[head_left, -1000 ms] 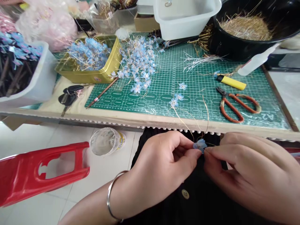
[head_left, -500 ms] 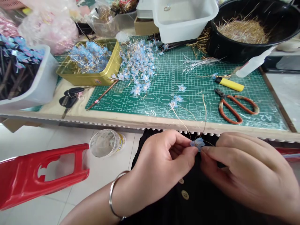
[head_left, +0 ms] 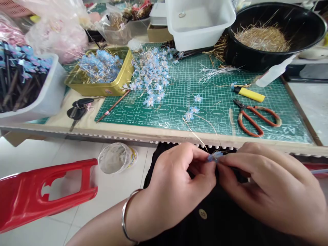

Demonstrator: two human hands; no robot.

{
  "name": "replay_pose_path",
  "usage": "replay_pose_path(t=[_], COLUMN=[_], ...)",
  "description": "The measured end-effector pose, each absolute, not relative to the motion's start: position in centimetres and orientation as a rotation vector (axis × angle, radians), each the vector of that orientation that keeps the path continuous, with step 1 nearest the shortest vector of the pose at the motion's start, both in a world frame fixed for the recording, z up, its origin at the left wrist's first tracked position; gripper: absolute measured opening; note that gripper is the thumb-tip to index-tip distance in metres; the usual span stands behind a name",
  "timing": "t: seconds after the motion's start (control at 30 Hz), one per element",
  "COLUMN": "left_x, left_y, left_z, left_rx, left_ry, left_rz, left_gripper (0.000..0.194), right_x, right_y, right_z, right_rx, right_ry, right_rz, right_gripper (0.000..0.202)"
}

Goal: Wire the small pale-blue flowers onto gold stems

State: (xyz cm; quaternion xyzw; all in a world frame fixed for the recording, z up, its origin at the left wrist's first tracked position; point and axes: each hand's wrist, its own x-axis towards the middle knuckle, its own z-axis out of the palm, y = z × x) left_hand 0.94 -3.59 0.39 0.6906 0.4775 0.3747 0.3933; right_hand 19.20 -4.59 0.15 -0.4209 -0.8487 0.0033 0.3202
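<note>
Just below the table edge, my left hand (head_left: 176, 184) pinches a small blue flower (head_left: 214, 156) between thumb and forefinger. My right hand (head_left: 266, 184) meets it from the other side, its fingertips closed at the flower's right edge, on petals or wire. Thin golden wires rise from the flower toward the table. Above my hands, a few blue flowers (head_left: 194, 109) lie on the green cutting mat (head_left: 164, 118). A larger pile of blue flowers (head_left: 153, 71) is further back, beside a gold tin (head_left: 123, 73) full of similar ones.
Orange-handled pliers (head_left: 256, 114) and a yellow lighter (head_left: 251, 94) lie at the mat's right. Behind stand a black basin (head_left: 230, 51) and a white tub (head_left: 200, 34). Black snips (head_left: 77, 108) are at the left. A red stool (head_left: 25, 194) and a bucket (head_left: 114, 159) stand below.
My right fingertips have moved slightly left over the flower, covering more of it. The upright golden wire right of the flower has swung and is now blurred. The view has shifted slightly.
</note>
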Motion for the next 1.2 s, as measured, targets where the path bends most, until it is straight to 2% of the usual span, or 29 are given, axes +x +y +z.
replay_pose_path(t=[0.3,0.53,0.67,1.0,1.2], left_x=[0.90,0.84,0.82,0.97,1.08], left_y=[-3.72,-3.91,-3.76,-3.94,-4.24], left_z=[-0.07,-0.07,0.02,-0.02,0.04], left_rx=[1.830,1.740,1.648,1.759,1.729], left_ry=[1.209,1.204,1.227,1.198,1.207], left_rz=[0.966,0.920,0.923,0.951,0.970], left_gripper=[0.005,0.006,0.002,0.004,0.002], right_x=[19.11,19.14,19.36,19.47,19.39], right_y=[-4.44,-4.39,-4.47,-4.59,-4.42], right_z=[0.51,0.29,0.15,0.13,0.30], right_rx=[-1.152,-1.105,-1.108,-1.017,-0.977], right_ry=[-2.252,-2.253,-2.245,-2.308,-2.295], right_rz=[0.048,0.087,0.037,0.023,0.011], right_gripper=[0.017,0.014,0.006,0.017,0.014])
